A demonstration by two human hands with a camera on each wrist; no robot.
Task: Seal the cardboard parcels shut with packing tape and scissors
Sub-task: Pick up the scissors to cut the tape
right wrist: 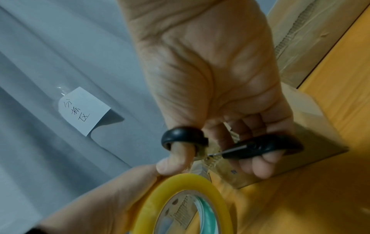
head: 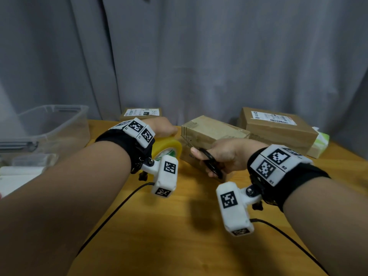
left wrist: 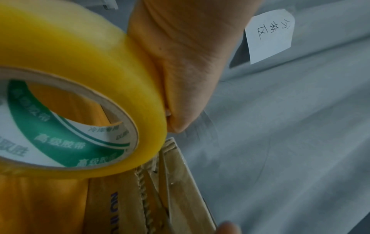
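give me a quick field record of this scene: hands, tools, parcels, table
left hand: grips the yellow tape roll
right hand: thumb and fingers through the black scissors
scissor blades: at the near edge of the parcel, beside the roll
parcel being worked on: plain brown box between the hands
other parcels: flat box, back middle; larger labelled box, right
table: wooden
plastic bin: clear, far left

Makeshift packing station: labelled parcels [head: 278,126] on curtain-backed [head: 199,56] wooden table [head: 179,236].
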